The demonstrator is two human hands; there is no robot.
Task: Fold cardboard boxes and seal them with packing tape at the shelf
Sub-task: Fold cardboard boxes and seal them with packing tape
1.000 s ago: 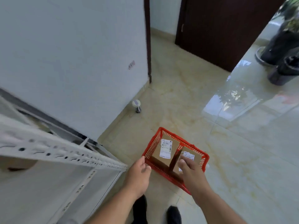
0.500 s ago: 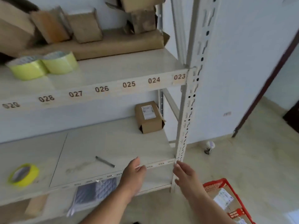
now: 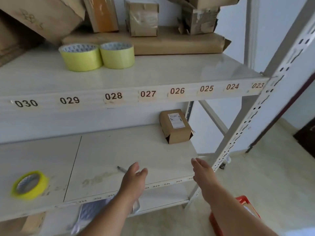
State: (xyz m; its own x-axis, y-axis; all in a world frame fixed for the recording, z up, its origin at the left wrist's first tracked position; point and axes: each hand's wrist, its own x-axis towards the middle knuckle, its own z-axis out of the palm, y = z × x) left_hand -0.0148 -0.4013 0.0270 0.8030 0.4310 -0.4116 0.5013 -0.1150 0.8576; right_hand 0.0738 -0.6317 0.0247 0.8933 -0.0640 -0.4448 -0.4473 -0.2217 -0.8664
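A small labelled cardboard box (image 3: pixel 175 126) stands at the back right of the middle shelf (image 3: pixel 105 150). A yellow tape roll (image 3: pixel 29 184) lies at that shelf's left front, and a dark pen (image 3: pixel 121 169) lies near its middle. Two more yellow tape rolls (image 3: pixel 97 56) stand on the upper shelf. My left hand (image 3: pixel 134 180) hovers empty over the middle shelf's front edge, fingers relaxed. My right hand (image 3: pixel 202 172) reaches forward beside it with straight fingers, holding nothing. Both hands are well short of the box.
Flat and folded cardboard (image 3: pixel 144 41) and several boxes fill the back of the upper shelf. A perforated white upright (image 3: pixel 252 116) rises at the right. A red basket (image 3: pixel 242 201) sits on the floor behind my right arm. Bubble wrap (image 3: pixel 92 212) lies on the lower shelf.
The view swung up from the red basket on the floor to the shelf. Both hands left the basket's boxes and now reach over the middle shelf, empty.
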